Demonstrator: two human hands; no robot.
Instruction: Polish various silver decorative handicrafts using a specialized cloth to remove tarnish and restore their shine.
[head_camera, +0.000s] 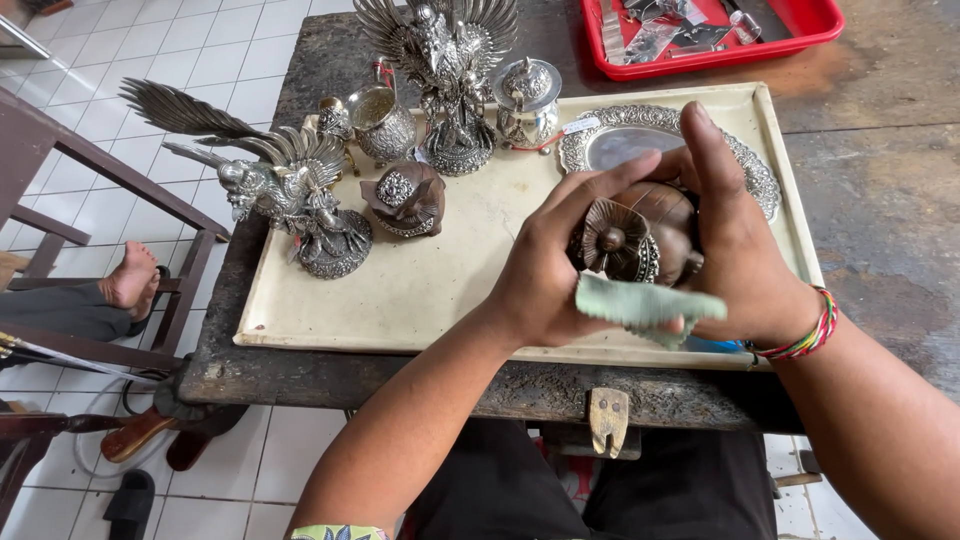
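Over a cream tray (420, 300), both hands (545, 270) (735, 250) grip a dark, silver-trimmed round box (640, 235).

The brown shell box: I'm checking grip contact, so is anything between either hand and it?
Left hand touches the brown shell box directly. A green cloth lies under the right hand fingers at the box's lower edge.

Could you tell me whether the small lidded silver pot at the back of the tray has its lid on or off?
On. The lidded pot stands upright on the tray with its domed, knobbed lid seated on top.
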